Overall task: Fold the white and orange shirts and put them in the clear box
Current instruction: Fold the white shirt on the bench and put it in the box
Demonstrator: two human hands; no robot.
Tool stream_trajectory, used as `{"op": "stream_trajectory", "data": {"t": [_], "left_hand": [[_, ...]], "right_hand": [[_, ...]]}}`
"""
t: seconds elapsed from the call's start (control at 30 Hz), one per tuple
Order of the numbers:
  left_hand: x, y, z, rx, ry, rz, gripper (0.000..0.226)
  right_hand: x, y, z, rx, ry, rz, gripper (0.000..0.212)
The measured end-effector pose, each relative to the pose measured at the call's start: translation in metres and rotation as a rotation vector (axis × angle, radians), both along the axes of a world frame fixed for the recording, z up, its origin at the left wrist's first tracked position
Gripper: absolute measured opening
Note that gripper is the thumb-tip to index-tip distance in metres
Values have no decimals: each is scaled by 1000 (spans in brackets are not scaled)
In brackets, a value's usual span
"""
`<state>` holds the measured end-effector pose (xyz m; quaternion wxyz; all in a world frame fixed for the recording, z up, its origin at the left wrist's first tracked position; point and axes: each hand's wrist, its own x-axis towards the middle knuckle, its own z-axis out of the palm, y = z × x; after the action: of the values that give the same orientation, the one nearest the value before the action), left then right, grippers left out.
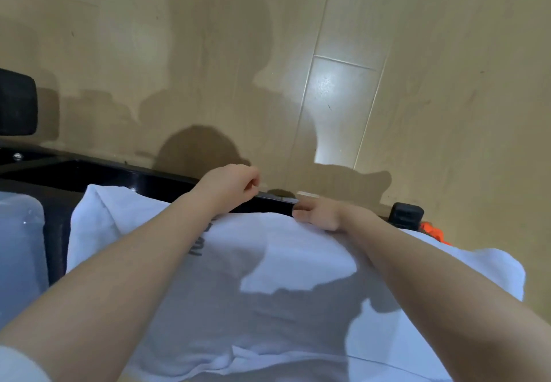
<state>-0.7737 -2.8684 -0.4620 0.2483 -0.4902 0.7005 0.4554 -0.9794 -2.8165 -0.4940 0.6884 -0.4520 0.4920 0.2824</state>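
White shirt (268,262) lies spread on the black table (167,180); my left hand (229,186) and right hand (317,214) pinch its far edge, which could slip floorward.

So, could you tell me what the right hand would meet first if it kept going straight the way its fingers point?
The right hand rests at the far edge of the white shirt, fingers pointing left. Going on, it would probably meet the left hand or wrist first, though depth is unclear.
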Motion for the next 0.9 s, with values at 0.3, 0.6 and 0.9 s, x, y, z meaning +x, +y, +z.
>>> {"op": "stream_trajectory", "data": {"t": [0.3, 0.6, 0.9], "left_hand": [[-18, -4, -10, 89, 76, 106, 18], [-41, -13, 45, 212, 258, 202, 20], [-25, 26, 122, -293, 379, 263, 16]], "right_hand": [[-5, -13, 0, 51, -93, -444, 4], [-14, -23, 82, -818, -169, -342, 8], [-37, 23, 147, -1044, 111, -59, 38]]}}
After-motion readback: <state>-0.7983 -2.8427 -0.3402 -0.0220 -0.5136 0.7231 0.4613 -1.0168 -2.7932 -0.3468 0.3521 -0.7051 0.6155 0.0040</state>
